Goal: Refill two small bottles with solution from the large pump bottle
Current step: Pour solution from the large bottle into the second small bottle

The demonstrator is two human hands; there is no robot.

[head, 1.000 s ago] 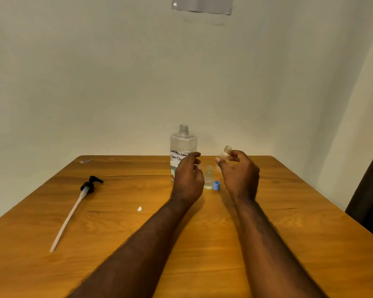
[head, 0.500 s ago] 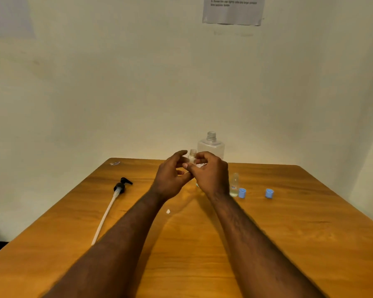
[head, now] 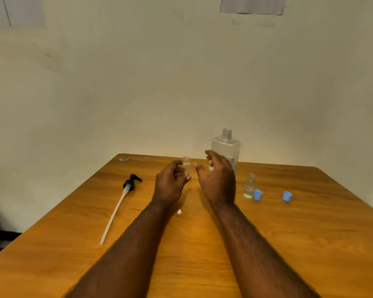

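Clear small bottle (head: 186, 165) upright in left hand (head: 170, 186) fingers; right hand (head: 219, 179) beside it, spread, empty.

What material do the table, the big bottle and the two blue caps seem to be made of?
Table: wood or a wood-look laminate, with visible grain and a soft sheen.
Big bottle: clear plastic, probably; see-through, with a threaded neck.
Blue caps: opaque plastic, likely; matte, evenly coloured.
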